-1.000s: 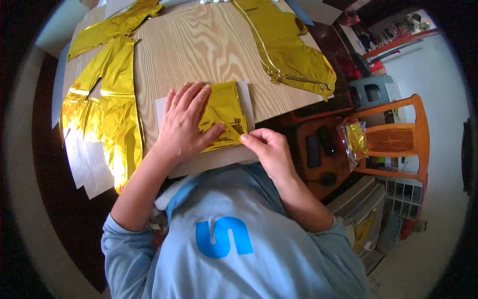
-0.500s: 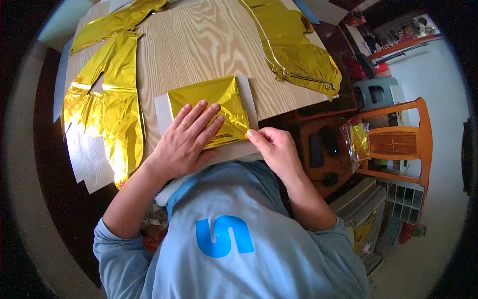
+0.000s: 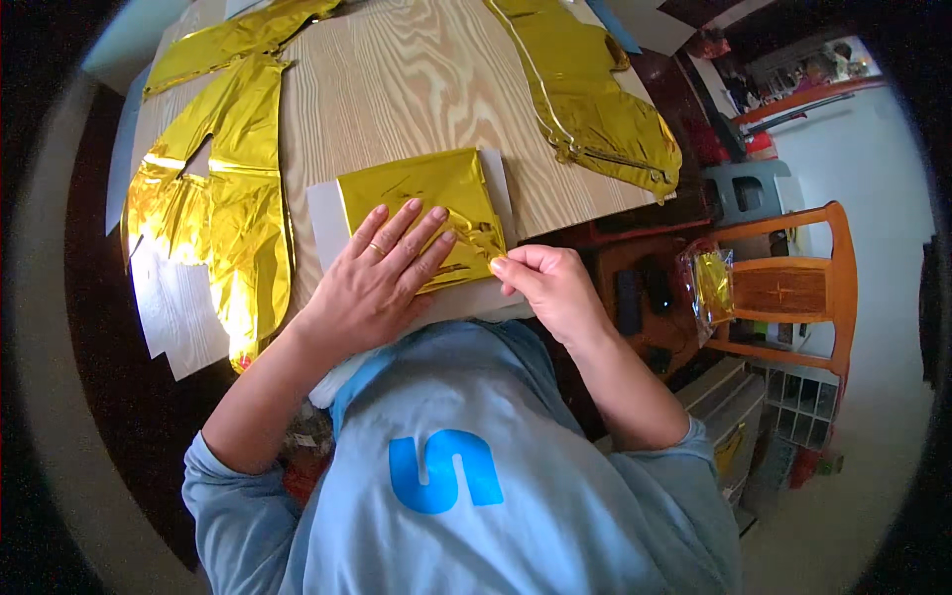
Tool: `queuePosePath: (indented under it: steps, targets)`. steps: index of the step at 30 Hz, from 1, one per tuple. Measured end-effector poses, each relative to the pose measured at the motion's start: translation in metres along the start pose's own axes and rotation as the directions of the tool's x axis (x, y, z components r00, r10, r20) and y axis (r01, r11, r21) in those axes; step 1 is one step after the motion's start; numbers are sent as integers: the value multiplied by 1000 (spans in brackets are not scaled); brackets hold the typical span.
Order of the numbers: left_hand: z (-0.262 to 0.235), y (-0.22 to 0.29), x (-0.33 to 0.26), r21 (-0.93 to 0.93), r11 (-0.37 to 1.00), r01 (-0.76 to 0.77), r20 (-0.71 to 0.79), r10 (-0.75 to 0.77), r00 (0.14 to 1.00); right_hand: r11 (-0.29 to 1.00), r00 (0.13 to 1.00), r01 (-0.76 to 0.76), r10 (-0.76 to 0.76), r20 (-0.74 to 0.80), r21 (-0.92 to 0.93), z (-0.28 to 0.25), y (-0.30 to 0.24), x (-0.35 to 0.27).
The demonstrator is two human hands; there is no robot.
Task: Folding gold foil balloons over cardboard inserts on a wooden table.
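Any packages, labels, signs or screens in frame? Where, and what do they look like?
Clear bag: on the wooden chair to the right; small transparent pouch with gold foil inside.
White card: on the table under the folded gold foil beneath the left hand; flat, blank.
No signs or screens.

A clear bag [image 3: 710,288] with gold foil inside lies on the wooden chair [image 3: 793,288], apparently sealed, right of the desk [image 3: 397,89].
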State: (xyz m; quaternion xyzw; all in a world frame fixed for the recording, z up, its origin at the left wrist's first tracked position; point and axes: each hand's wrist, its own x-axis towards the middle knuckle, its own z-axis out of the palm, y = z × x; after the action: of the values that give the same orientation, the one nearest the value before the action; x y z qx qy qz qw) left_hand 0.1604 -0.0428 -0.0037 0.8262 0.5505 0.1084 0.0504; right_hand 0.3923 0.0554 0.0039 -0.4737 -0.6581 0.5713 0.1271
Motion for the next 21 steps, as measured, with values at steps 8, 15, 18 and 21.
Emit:
queuePosePath:
  steps: [8, 15, 18, 21]
  targets:
    - [4, -9, -3, -121, 992, -16, -1, 16, 1000, 984, 966, 129, -152, -209, -121, 10, 15, 0]
    - [1, -10, -3, -119, 993, -20, 17, 23, 1000, 965, 883, 203, -254, -395, -168, 25, 42, 1]
    - [1, -9, -2, -133, 991, -16, 22, 19, 1000, 969, 945, 69, 13, -327, 238, 26, 44, 6]
    - [1, -11, -3, -145, 989, -29, 13, 31, 999, 957, 993, -19, 53, -108, 291, 13, 38, 4]
